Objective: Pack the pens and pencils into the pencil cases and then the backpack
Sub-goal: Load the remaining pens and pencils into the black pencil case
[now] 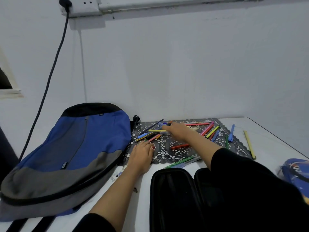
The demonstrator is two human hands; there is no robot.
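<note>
Backpack lies flat on bench at my left, wall behind it, cable running down wall above it. Mat just right of backpack, far edge near wall. Pens and pencils scattered on mat, thickest at far-left corner. Few pens at mat's near edge, before open pencil case, which sits nearest me. Single pencil off mat, right. Second pencil case at far right. My left hand on mat's left edge; my right hand over far-left pile.

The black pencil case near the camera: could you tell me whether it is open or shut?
Open: the black pencil case lies spread flat, its two halves side by side, insides facing up.
</note>
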